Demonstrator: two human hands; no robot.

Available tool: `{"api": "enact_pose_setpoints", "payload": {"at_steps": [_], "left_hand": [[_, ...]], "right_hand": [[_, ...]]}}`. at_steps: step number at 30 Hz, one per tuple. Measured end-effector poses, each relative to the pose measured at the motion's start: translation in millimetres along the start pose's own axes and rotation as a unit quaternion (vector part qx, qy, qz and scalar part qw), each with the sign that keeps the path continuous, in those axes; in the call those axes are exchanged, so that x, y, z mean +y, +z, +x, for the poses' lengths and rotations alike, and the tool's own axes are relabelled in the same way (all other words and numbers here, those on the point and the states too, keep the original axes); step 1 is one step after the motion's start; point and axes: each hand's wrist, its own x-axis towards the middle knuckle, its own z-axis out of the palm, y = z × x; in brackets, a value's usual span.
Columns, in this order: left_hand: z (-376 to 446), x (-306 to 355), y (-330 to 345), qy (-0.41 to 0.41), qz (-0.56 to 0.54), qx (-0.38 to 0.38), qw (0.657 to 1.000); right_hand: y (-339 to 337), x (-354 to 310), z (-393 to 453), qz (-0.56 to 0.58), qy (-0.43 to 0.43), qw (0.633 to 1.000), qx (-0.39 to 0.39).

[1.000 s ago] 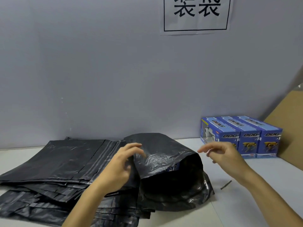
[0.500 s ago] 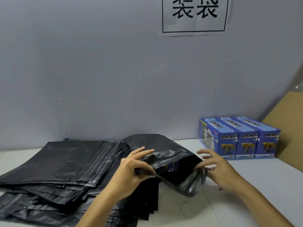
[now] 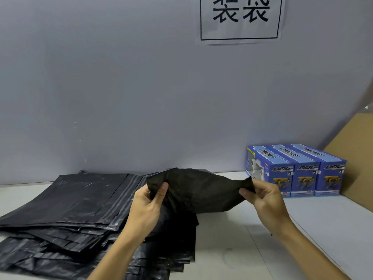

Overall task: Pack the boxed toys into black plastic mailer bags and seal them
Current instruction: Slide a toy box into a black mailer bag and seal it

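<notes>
A black mailer bag (image 3: 198, 191) is held up off the white table, stretched between both hands. My left hand (image 3: 149, 205) pinches its left top corner, thumb on the front. My right hand (image 3: 262, 197) pinches the right top corner. The bag's body hangs down behind the hands, and whatever is inside it is hidden. Three blue boxed toys (image 3: 295, 170) marked DOG stand side by side at the back right, against the wall. A flat stack of black mailer bags (image 3: 66, 207) lies on the left half of the table.
A grey wall with a paper sign (image 3: 241, 18) closes the back. A brown cardboard sheet (image 3: 357, 158) leans at the far right beside the boxes. Bare white tabletop (image 3: 252, 239) shows in front of the boxes and between my arms.
Both hands took hold of the bag's mouth edge, closed it and lifted it taut. The blue box seen inside the open bag a moment ago is now out of sight.
</notes>
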Motion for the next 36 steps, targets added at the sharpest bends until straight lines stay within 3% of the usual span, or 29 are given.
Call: {"api": "enact_pose_setpoints", "payload": {"at_steps": [9, 15, 18, 25, 28, 36], "left_hand": [[-4, -12, 2, -0.036, 0.017, 0.015, 0.999], [1, -24, 2, -0.079, -0.025, 0.125, 0.989], [2, -24, 1, -0.107, -0.037, 0.138, 0.984], [-3, -25, 6, -0.223, 0.061, 0.183, 0.956], [-5, -23, 7, -0.249, 0.117, 0.166, 0.947], [-11, -14, 14, -0.185, 0.296, 0.136, 0.927]], "right_hand": [[9, 3, -5, 0.022, 0.057, 0.997, -0.041], [10, 6, -6, -0.002, 0.086, 0.996, -0.031], [11, 11, -6, -0.024, 0.12, 0.992, -0.014], [19, 21, -3, -0.086, 0.254, 0.963, -0.002], [24, 18, -3, -0.091, 0.305, 0.948, -0.002], [41, 9, -7, -0.153, 0.326, 0.932, 0.033]]}}
